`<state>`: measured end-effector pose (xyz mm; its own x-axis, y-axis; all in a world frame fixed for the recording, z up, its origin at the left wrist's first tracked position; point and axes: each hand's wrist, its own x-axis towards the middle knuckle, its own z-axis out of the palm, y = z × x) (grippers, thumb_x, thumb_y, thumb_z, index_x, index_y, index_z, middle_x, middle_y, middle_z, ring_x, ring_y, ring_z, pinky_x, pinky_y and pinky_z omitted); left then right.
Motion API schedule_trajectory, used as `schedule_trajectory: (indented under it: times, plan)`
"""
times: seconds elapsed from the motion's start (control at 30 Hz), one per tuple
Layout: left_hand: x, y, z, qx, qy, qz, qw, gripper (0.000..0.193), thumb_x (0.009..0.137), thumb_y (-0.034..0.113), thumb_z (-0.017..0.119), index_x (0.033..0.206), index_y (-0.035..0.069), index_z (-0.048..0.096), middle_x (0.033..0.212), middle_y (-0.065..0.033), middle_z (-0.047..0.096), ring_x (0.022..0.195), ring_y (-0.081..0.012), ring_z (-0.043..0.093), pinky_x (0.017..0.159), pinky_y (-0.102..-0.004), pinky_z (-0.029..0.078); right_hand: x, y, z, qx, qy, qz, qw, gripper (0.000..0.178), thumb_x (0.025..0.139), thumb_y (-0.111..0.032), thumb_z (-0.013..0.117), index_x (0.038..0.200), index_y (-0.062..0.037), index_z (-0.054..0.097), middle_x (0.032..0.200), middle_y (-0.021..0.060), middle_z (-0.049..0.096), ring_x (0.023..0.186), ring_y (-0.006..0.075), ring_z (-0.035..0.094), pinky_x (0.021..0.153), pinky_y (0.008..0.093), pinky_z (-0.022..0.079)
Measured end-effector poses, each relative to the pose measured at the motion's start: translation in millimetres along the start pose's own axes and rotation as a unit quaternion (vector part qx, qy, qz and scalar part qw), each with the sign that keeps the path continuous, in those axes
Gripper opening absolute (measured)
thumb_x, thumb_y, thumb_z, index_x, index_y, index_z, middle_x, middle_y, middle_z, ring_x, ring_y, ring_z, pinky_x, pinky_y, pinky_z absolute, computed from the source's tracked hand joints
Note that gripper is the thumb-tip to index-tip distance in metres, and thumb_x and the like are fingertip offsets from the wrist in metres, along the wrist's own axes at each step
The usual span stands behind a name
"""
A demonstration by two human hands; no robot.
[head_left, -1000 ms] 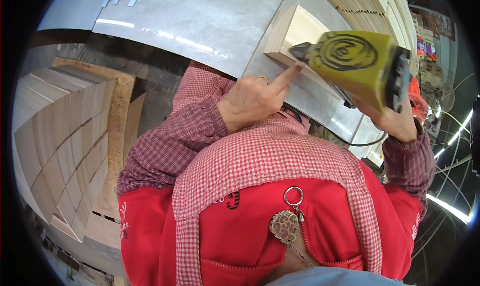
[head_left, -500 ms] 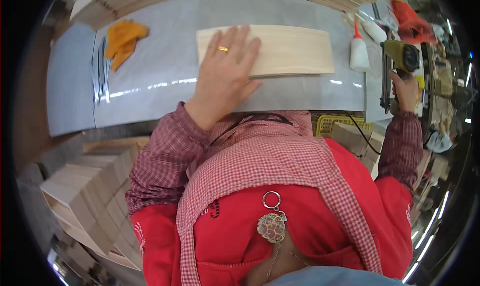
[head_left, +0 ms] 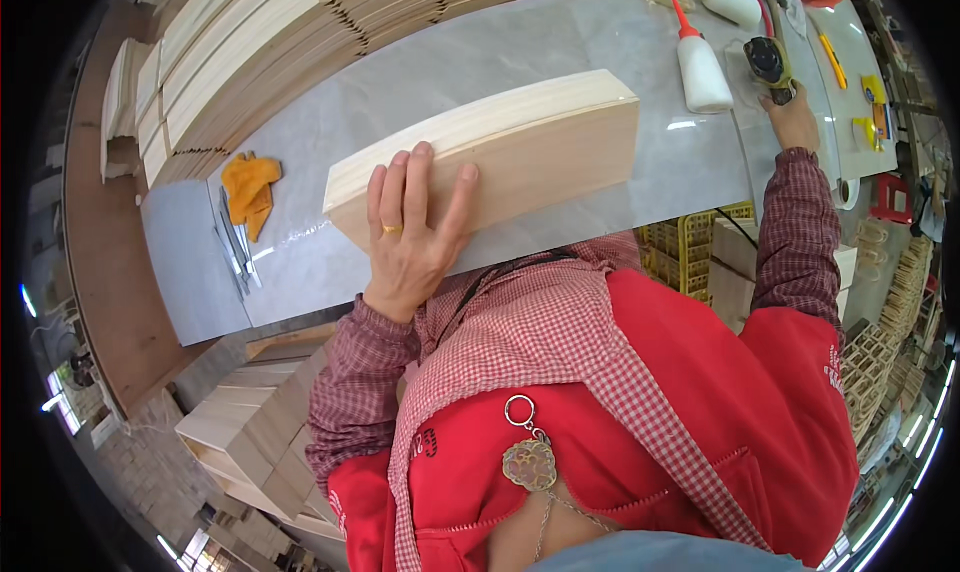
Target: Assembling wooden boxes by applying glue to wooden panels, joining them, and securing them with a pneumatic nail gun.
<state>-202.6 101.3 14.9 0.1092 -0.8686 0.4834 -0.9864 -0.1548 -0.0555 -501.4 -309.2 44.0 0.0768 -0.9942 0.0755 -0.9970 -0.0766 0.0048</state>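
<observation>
A long, pale wooden box point(head_left: 545, 162) lies on its side on the grey worktop, a broad face turned toward me. My left hand point(head_left: 415, 227), wearing a gold ring, grips its left part; the fingers are spread over the near face and reach the top edge. The thumb is hidden. At the right, my right hand point(head_left: 793, 122) is wrapped round the handle of a nail gun point(head_left: 768, 64), away from the box. Part of the nail gun is hidden by its own body.
A white squeeze bottle with a red tip point(head_left: 703, 72) stands beyond the box's right end. An orange cloth point(head_left: 250, 187) lies at the left beside thin metal strips point(head_left: 236, 247). Stacked wooden boards point(head_left: 260, 67) line the far edge. A yellow crate point(head_left: 685, 252) sits below the worktop.
My left hand has tipped the box from lying flat onto its side. The nail gun has turned in my right hand. The whole view has rotated and shifted.
</observation>
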Motion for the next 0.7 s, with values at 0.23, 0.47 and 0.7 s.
schedule_trajectory:
  times: [0.23, 0.47, 0.7]
  plan:
    - [-3, 5, -8, 0.096, 0.041, 0.028, 0.994, 0.067, 0.069, 0.028, 0.075, 0.13, 0.021, 0.049, 0.139, -0.0186, 0.037, 0.127, -0.0337, 0.034, 0.107, -0.0474, 0.027, 16, 24, 47, 0.112, 0.015, -0.062, 0.992, 0.061, 0.078, -0.038, 0.065, 0.132, -0.0145, 0.048, 0.122, 0.0144, 0.059, 0.107, 0.0322, 0.058, 0.089, 0.0387, 0.045]
    - [-2, 0, -12, 0.128, 0.034, 0.021, 0.991, 0.059, 0.075, 0.014, 0.07, 0.129, 0.026, 0.048, 0.137, -0.0146, 0.042, 0.127, -0.0304, 0.038, 0.106, -0.0427, 0.031, -62, -56, -20, 0.323, 0.058, -0.367, 0.871, 0.042, 0.081, -0.003, 0.056, 0.121, -0.0153, 0.06, 0.106, 0.008, 0.062, 0.089, 0.0222, 0.058, 0.08, 0.0275, 0.047]
    - [4, -5, -16, 0.148, 0.034, 0.04, 0.988, 0.06, 0.075, 0.017, 0.071, 0.13, 0.027, 0.048, 0.138, -0.0149, 0.041, 0.126, -0.0306, 0.038, 0.107, -0.0428, 0.03, -136, -116, -43, 0.176, 0.143, -0.629, 0.744, 0.043, 0.078, 0.0, 0.058, 0.116, -0.0181, 0.063, 0.081, 0.0012, 0.047, 0.066, 0.0145, 0.043, 0.06, 0.0264, 0.038]
